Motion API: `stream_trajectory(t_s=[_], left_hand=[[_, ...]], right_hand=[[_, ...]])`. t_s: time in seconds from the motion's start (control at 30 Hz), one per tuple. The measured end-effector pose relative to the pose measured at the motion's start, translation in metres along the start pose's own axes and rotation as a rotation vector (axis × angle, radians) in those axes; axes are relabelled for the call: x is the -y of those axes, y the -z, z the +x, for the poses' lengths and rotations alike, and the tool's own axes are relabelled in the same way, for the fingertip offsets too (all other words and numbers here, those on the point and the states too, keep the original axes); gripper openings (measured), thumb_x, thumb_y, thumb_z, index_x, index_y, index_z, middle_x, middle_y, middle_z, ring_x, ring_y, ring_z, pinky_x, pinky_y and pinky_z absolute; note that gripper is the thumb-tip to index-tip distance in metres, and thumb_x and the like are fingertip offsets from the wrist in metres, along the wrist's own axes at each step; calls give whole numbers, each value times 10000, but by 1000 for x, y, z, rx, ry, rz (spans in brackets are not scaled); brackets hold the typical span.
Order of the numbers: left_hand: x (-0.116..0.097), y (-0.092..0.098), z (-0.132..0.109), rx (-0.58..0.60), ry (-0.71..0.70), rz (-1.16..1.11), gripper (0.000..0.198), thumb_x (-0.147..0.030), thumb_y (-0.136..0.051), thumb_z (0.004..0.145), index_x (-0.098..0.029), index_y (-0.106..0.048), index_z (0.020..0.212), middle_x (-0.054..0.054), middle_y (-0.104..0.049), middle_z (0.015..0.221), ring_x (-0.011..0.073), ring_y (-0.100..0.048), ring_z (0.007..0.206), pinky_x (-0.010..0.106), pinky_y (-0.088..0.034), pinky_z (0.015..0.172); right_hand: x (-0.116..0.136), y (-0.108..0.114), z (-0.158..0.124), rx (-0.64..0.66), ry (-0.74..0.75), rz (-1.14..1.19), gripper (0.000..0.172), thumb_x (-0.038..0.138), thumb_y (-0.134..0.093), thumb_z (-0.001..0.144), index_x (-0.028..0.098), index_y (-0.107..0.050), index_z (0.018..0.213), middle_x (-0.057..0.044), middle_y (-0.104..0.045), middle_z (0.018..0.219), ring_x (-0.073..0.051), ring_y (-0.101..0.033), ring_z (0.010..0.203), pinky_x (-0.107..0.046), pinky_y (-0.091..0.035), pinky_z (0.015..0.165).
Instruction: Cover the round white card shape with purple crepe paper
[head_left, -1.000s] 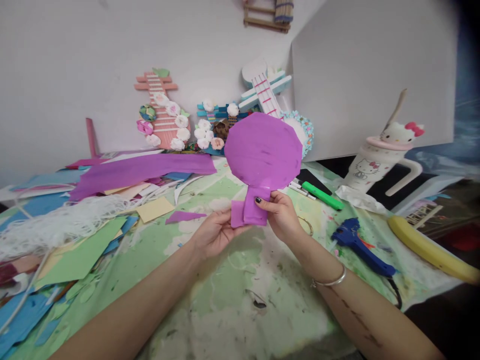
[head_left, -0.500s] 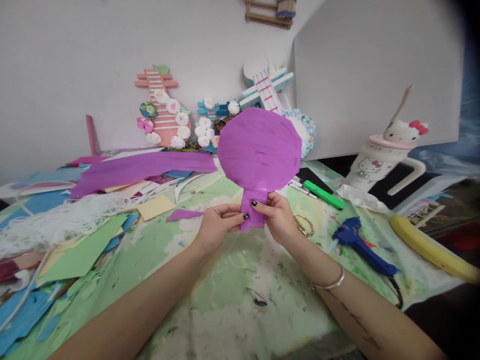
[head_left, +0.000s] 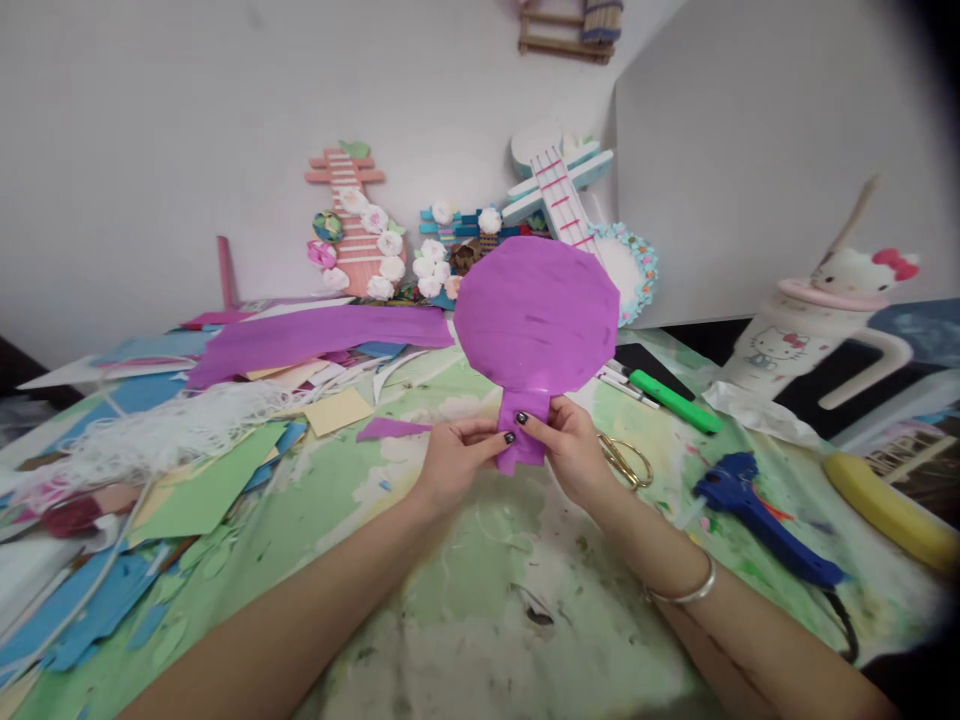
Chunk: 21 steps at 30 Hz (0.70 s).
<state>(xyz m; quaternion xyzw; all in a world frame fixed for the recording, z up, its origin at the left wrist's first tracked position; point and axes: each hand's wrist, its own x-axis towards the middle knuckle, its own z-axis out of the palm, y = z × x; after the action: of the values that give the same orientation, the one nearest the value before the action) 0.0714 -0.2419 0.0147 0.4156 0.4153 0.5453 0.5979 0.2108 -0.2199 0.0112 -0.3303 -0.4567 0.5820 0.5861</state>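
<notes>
A purple paddle-shaped piece, with a many-sided round top and a short handle, stands upright in front of me over the table. My left hand pinches the lower left edge of the handle, thumb in front. On the right edge of the same handle, my right hand is closed with its thumb across the front. The fingers behind the handle are partly hidden. Gold-handled scissors lie just right of my right hand.
A blue glue gun, green marker, yellow curved object and cup are on the right. Coloured paper and white strands cover the left. Decorated guitar shapes lean at the wall.
The view has shifted, so most things appear further right. Both hands keep their hold on the purple piece, whose pose looks nearly the same.
</notes>
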Motion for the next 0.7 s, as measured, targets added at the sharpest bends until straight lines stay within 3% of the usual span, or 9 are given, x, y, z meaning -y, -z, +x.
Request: stream_trajectory(t_s=[0.13,0.27,0.5,0.7], left_hand=[[3,-1,-3,-69,0,42,236,-223,-792,589,-113,-750,794,75,-723,748,154,-627,635,269,-504,627],[7,-1,-5,-98,30,50,222,-256,-783,608,-131,-755,790,62,-714,706,143,-603,584,258,-473,582],[18,7,0,-75,28,76,212,-283,-794,585,-140,-731,728,71,-710,733,172,-629,668,266,-475,641],[15,14,2,9,196,57,261,-295,-795,584,-127,-719,768,60,-702,686,138,-603,583,230,-445,572]], right_hand=[[-8,-3,-2,-19,-20,0,302,313,-779,624,186,-582,814,-2,-660,779,-147,-592,696,-277,-472,640],[-11,-6,-6,-14,-86,-44,419,305,-816,575,190,-570,893,-35,-683,871,-194,-631,774,-328,-501,697],[-23,1,-4,-48,-131,-53,364,304,-811,594,194,-574,848,-50,-700,835,-225,-664,768,-382,-522,721],[-19,-2,-3,-64,-225,38,385,283,-812,598,197,-560,876,-50,-718,849,-235,-688,780,-408,-546,749]])
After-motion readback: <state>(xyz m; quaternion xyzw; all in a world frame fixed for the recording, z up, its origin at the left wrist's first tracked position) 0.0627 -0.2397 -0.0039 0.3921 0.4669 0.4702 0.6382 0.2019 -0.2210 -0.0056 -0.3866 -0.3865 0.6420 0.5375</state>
